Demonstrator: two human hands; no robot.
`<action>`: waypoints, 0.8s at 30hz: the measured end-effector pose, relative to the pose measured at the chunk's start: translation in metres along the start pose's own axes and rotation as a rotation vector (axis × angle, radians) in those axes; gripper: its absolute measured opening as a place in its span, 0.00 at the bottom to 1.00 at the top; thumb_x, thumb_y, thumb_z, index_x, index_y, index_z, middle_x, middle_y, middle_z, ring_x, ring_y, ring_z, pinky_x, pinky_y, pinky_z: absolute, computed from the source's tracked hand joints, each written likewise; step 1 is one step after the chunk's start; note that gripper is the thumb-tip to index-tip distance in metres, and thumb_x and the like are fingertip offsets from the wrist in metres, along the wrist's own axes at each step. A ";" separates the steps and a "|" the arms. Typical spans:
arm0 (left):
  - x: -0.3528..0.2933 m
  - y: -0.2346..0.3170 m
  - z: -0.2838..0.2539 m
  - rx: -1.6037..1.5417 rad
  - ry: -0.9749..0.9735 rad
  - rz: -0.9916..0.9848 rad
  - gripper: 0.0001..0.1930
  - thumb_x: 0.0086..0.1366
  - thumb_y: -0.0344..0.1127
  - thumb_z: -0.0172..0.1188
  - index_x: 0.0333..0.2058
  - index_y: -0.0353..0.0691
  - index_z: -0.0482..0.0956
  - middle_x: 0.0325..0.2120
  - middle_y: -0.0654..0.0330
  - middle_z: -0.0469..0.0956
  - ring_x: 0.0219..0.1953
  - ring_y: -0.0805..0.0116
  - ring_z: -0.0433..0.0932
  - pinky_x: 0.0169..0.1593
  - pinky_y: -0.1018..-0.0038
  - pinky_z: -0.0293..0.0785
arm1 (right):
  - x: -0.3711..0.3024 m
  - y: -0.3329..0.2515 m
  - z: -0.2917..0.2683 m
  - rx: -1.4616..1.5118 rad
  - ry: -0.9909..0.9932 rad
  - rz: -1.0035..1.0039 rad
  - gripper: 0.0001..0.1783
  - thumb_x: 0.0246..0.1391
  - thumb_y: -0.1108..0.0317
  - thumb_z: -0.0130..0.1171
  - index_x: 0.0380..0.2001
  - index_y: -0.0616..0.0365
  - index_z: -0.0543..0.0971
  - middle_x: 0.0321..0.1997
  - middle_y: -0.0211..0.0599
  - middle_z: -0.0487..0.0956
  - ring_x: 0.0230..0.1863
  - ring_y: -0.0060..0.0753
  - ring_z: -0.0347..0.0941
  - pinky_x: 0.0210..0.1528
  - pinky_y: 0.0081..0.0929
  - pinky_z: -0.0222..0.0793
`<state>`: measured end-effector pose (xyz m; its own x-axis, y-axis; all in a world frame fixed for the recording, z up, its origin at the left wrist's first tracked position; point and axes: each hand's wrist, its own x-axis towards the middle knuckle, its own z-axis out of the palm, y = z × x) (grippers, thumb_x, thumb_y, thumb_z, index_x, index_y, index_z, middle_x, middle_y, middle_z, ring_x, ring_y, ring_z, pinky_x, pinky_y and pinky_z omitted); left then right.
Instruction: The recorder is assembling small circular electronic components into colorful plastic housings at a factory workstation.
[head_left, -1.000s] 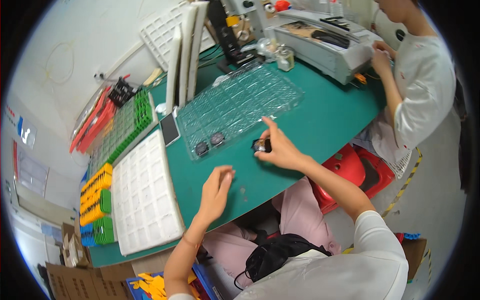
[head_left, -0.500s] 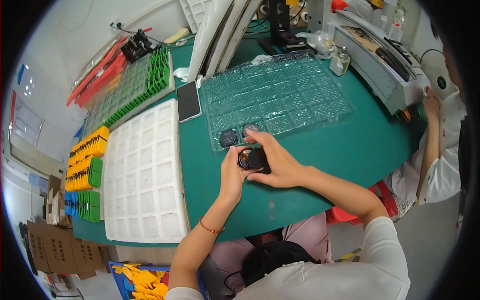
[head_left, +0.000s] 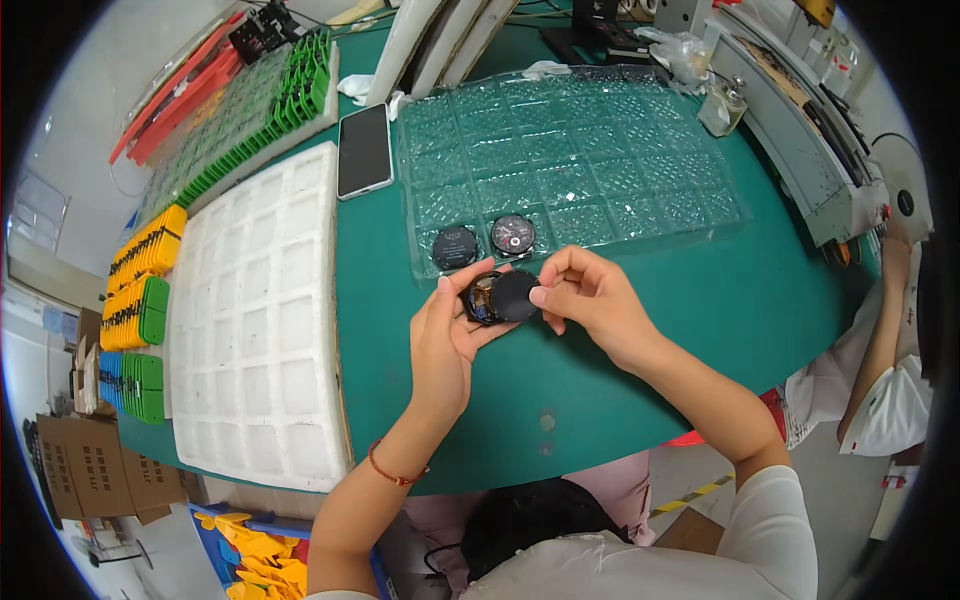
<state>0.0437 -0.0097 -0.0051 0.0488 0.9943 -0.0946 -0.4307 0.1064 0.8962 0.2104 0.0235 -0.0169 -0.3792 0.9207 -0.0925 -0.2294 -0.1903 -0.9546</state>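
Note:
My left hand (head_left: 445, 345) cradles an opened round watch case (head_left: 482, 300), its thumb and fingers around the edge. Small gold and blue inner parts show at the case's left side. Over its right side lies a flat black disc (head_left: 516, 296), offset from the case. My right hand (head_left: 598, 305) pinches the disc's right edge between thumb and curled fingers. Just beyond, in the front row of a clear plastic tray (head_left: 590, 180), lie a plain black round piece (head_left: 456, 246) and a round watch face (head_left: 513, 235) with a dial.
A white foam tray (head_left: 255, 325) and a phone (head_left: 365, 152) lie to the left. Beyond the foam stand yellow holders (head_left: 140, 290) and a rack of green holders (head_left: 270, 115). A glass bottle (head_left: 722, 107) and a grey machine (head_left: 800, 150) stand right, near another person's arm (head_left: 885, 320).
My right hand has drawn back from around the case to a pinch at the disc's edge, uncovering the watch face in the tray. The whole view has shifted somewhat.

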 end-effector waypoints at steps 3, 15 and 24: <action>-0.001 0.001 0.000 -0.039 -0.004 -0.007 0.25 0.69 0.43 0.31 0.51 0.24 0.62 0.47 0.42 0.68 0.48 0.54 0.71 0.49 0.60 0.73 | 0.000 -0.010 -0.001 -0.010 0.008 0.011 0.07 0.48 0.74 0.59 0.28 0.60 0.70 0.21 0.28 0.72 0.20 0.15 0.66 0.22 0.14 0.61; -0.003 -0.002 -0.004 -0.059 -0.040 0.043 0.24 0.68 0.41 0.35 0.52 0.22 0.61 0.49 0.43 0.67 0.49 0.58 0.72 0.48 0.65 0.74 | -0.001 -0.012 -0.002 -0.030 0.040 0.030 0.06 0.45 0.75 0.59 0.25 0.58 0.71 0.22 0.28 0.71 0.21 0.19 0.67 0.23 0.16 0.61; -0.002 0.000 -0.001 -0.037 -0.031 0.152 0.22 0.68 0.37 0.32 0.51 0.23 0.62 0.49 0.40 0.66 0.48 0.51 0.72 0.49 0.61 0.73 | -0.006 -0.006 -0.002 -0.238 -0.095 -0.398 0.08 0.40 0.80 0.63 0.21 0.62 0.73 0.25 0.30 0.71 0.28 0.16 0.68 0.27 0.15 0.65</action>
<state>0.0423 -0.0114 -0.0057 0.0077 0.9985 0.0551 -0.4683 -0.0451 0.8824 0.2162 0.0195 -0.0109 -0.3860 0.8689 0.3098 -0.1662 0.2648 -0.9499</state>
